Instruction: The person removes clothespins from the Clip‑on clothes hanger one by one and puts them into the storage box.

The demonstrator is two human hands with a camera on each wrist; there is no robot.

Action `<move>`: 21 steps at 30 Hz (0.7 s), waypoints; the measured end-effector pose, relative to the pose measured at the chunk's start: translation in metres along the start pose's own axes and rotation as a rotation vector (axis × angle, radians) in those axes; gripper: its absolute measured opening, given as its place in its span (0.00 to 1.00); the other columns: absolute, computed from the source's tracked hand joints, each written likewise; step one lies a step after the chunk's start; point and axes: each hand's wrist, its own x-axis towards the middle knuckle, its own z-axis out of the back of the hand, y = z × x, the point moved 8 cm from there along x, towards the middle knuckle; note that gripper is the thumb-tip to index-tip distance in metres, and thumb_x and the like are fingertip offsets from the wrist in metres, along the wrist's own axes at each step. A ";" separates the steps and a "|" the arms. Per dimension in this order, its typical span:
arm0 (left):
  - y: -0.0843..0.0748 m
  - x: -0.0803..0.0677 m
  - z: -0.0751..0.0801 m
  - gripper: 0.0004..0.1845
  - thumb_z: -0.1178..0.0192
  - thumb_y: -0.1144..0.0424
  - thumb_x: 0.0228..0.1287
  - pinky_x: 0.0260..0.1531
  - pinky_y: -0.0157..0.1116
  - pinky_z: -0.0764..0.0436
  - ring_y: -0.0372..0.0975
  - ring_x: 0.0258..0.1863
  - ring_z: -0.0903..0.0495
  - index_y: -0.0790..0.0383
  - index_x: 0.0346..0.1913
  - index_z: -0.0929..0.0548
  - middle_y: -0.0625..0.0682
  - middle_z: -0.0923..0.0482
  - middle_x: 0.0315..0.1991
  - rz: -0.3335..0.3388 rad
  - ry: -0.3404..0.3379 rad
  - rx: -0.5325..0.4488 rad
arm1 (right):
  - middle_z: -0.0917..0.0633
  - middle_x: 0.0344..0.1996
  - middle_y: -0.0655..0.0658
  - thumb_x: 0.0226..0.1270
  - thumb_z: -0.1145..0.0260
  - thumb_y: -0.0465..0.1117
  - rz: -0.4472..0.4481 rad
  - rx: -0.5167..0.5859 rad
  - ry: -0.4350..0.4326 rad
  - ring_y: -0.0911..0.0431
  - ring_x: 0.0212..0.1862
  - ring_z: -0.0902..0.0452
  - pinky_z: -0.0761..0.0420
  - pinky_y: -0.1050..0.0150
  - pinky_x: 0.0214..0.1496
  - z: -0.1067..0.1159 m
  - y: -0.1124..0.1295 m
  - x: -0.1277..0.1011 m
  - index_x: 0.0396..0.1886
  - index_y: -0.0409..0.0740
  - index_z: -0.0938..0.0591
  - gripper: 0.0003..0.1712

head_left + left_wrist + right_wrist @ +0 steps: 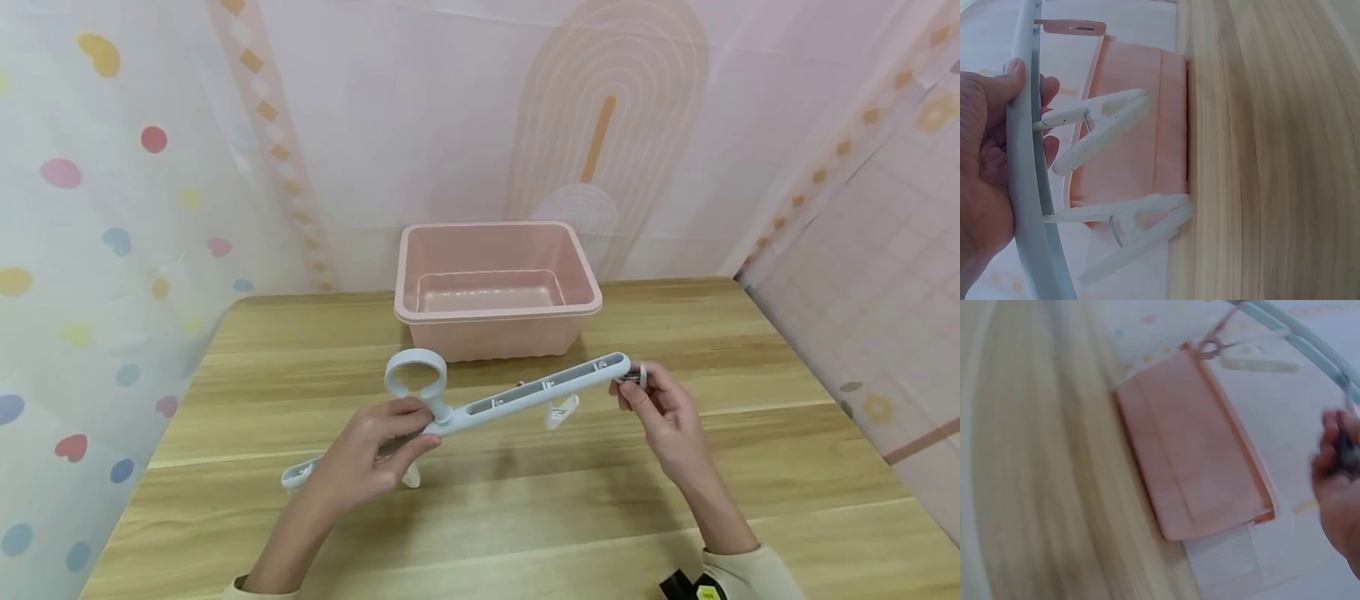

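Observation:
My left hand grips a light blue clip hanger near its middle, beside the open ring that sticks up from it. The bar slants up to the right, held over the table. White clothespins and one pink clothespin hang from slots along its underside. At the bar's right end, my right hand pinches a small dark and white piece between thumb and fingers; I cannot tell what it is. The left hand covers part of the bar's left half.
Behind the hanger, a pink plastic bin stands near the back edge of the wooden table. Patterned cloth hangs behind and at both sides. A black strap with a yellow label sits at the right sleeve.

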 end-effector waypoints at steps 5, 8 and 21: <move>0.002 -0.003 0.000 0.08 0.32 0.72 0.59 0.33 0.27 0.19 0.29 0.35 0.22 0.64 0.42 0.12 0.50 0.14 0.41 0.028 0.019 0.022 | 0.14 0.34 0.56 0.64 0.38 0.19 0.141 -0.375 -0.182 0.69 0.35 0.23 0.23 0.79 0.36 0.005 0.010 -0.005 0.44 0.28 0.19 0.10; 0.004 -0.005 -0.001 0.07 0.32 0.72 0.60 0.33 0.26 0.21 0.28 0.34 0.24 0.63 0.41 0.12 0.48 0.16 0.39 0.045 0.042 0.015 | 0.15 0.31 0.50 0.57 0.32 0.18 0.238 -0.539 -0.199 0.70 0.34 0.26 0.26 0.80 0.35 0.004 0.016 -0.007 0.42 0.32 0.16 0.14; 0.009 -0.002 -0.015 0.06 0.36 0.72 0.66 0.23 0.26 0.26 0.27 0.27 0.30 0.58 0.41 0.13 0.45 0.20 0.30 0.078 0.045 -0.187 | 0.14 0.37 0.63 0.59 0.36 0.16 0.225 -0.390 -0.356 0.71 0.33 0.21 0.22 0.81 0.34 0.001 0.011 -0.013 0.43 0.24 0.18 0.12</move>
